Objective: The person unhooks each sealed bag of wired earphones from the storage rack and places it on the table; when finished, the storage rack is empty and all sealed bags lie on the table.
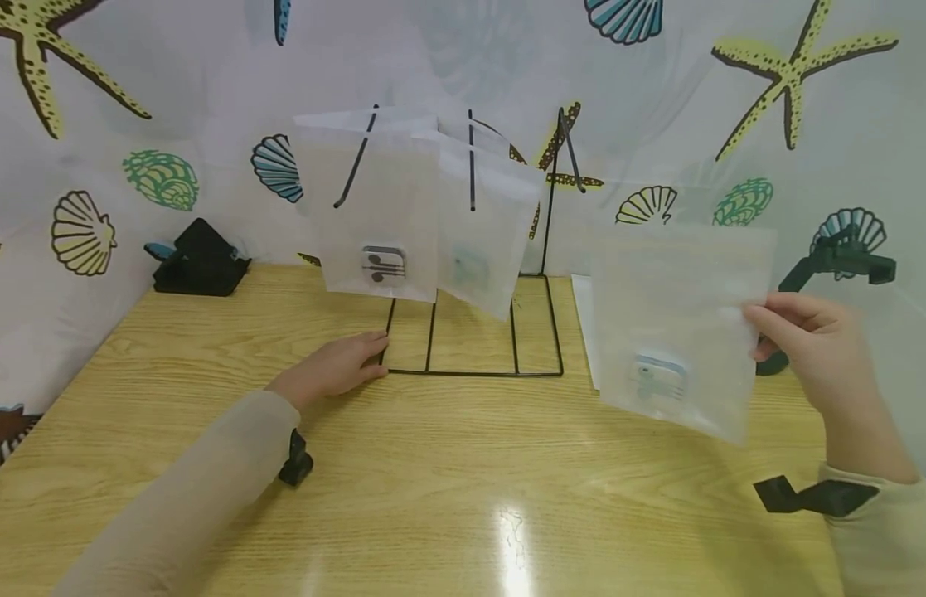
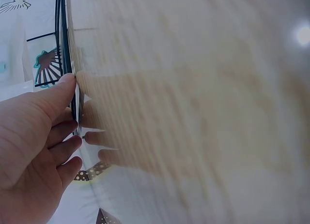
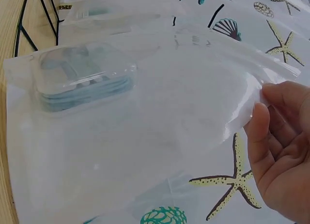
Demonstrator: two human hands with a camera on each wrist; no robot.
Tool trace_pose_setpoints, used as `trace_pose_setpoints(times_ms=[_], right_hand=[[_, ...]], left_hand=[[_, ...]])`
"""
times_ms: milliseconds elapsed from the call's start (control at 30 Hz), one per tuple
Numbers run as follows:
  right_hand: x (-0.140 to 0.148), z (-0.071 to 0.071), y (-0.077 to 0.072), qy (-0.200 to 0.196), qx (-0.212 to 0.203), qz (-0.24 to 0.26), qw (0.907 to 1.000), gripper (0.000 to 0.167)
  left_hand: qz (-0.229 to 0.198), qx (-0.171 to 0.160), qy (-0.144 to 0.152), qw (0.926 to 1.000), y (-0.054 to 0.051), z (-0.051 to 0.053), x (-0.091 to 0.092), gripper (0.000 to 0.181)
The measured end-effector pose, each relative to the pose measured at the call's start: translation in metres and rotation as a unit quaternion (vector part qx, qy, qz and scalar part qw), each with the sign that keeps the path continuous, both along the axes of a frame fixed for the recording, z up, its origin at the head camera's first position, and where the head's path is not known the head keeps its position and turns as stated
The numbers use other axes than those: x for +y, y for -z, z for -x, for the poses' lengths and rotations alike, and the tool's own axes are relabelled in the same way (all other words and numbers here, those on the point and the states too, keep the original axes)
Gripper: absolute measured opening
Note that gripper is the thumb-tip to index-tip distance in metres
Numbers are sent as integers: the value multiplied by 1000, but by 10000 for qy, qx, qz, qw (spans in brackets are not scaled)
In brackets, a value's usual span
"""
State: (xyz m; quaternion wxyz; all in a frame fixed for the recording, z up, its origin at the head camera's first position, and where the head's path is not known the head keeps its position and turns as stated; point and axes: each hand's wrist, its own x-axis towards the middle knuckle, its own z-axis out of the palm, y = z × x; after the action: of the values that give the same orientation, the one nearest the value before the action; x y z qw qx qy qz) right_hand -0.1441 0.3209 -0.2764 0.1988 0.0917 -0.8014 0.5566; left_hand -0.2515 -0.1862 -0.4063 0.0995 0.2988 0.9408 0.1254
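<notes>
My right hand [image 1: 813, 344] pinches the right edge of a translucent plastic bag [image 1: 679, 290] between thumb and fingertips, holding it up above the table. Low inside it lies a small clear case [image 3: 87, 79] with pale blue contents. On the left, my left hand [image 1: 339, 365] rests its fingertips against the left front corner of a black wire display rack [image 1: 477, 374]. Two similar bags hang on the rack's prongs. The left bag [image 1: 380, 182] contains a case of wired earphones [image 1: 384, 265]; the other bag [image 1: 485, 224] holds a pale green item, too blurred to identify.
At the rack's right, one prong [image 1: 572, 153] carries no bag. A white sheet or bag [image 1: 585, 323] lies behind the held one. Black stands are at the back left [image 1: 200, 259] and back right. A shell-and-starfish patterned curtain [image 1: 209, 66] hangs behind the wooden table [image 1: 448, 464].
</notes>
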Motion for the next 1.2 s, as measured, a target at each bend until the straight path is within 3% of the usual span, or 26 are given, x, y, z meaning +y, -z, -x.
trace_pose_setpoints(times_ms=[333,500,567,600,633,700,833,867,933,1000,1200], right_hand=[[36,-10,13,-67,-45,11,10000,26],[56,-13,25,-392,69,555,9977,27],[63,-14,30,-642,154,999,9928,27],[68,-14,34,-710,177,1129,9909,26],[85,-8,48,-965,184,1397,9853,24],[102,-6,59,-1036,177,1556,9822,21],[146,3,89,-1210,159,1389,9828,19],[142,-2,83,-1101,166,1285,9855,20],[154,-2,91,-1254,118,1394,9822,20],[165,-2,97,-1212,50,1372,9831,21],[187,-2,107,-290,-782,838,9930,20]], left_hand=[[-13,-2,-12,10000,-3,0,2,57],[-9,27,-4,10000,-4,0,3,57],[15,33,1,10000,-3,1,2,56],[28,34,2,10000,-3,1,3,56],[36,36,0,10000,-3,1,3,56],[49,47,8,10000,-2,1,2,56],[40,-2,-1,10000,-2,1,2,57],[48,-8,4,10000,-2,1,2,56],[53,-36,-13,10000,-2,0,3,56],[48,-57,-40,10000,-3,0,3,56],[44,-35,-24,10000,-4,-2,3,55]])
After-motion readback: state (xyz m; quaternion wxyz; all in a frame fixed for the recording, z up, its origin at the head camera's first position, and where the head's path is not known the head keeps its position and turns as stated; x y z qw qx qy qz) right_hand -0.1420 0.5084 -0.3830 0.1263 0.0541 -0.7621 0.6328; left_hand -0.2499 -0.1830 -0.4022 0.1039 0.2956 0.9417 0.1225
